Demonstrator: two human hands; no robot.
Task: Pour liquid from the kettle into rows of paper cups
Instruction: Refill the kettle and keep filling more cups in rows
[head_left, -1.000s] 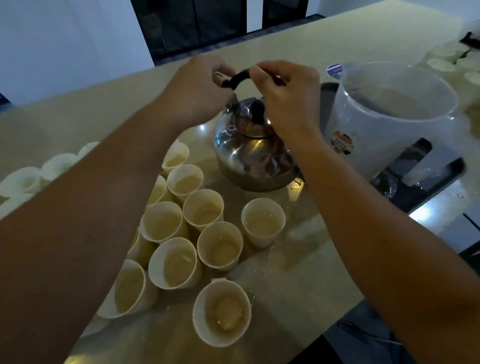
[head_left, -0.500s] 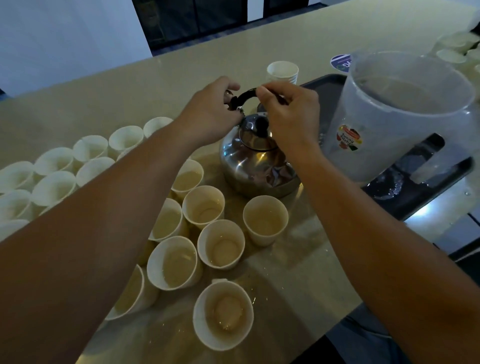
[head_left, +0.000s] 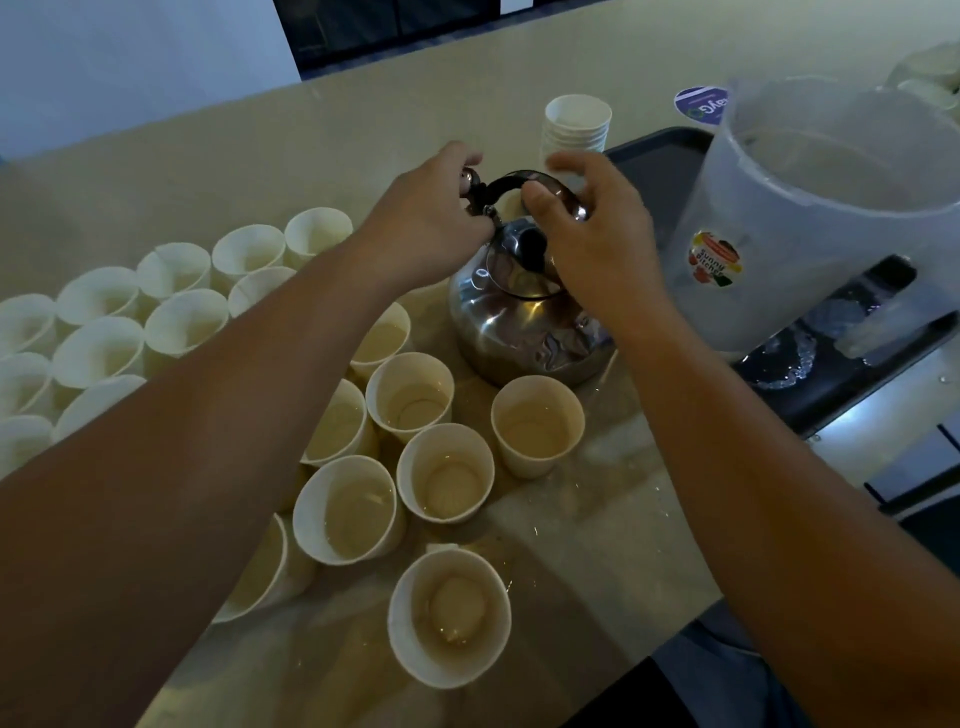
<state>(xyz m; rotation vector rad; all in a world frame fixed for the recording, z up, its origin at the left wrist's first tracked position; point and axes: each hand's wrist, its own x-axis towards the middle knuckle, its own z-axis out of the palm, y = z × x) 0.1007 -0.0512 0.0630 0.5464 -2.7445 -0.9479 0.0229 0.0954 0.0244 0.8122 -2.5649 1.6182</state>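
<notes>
A steel kettle (head_left: 519, 332) with a black lid knob stands on the beige counter (head_left: 260, 150), its black handle arching over the lid. My left hand (head_left: 426, 223) pinches the handle's left end at the hinge. My right hand (head_left: 592, 234) curls loosely over the handle's right part, thumb against it, fingers partly lifted. Several paper cups holding liquid (head_left: 431, 467) stand in rows in front of the kettle. More paper cups (head_left: 98, 343) stand in rows at the left.
A large translucent plastic pitcher (head_left: 810, 218) stands on a dark tray (head_left: 810, 384) right of the kettle. A stack of paper cups (head_left: 575, 124) stands behind the kettle. The counter's near edge runs diagonally at the lower right. More cups sit at the far right corner.
The view has tilted down and left, showing more cups at the left. My right hand's fingers have loosened and lifted on the handle. The kettle stays on the counter.
</notes>
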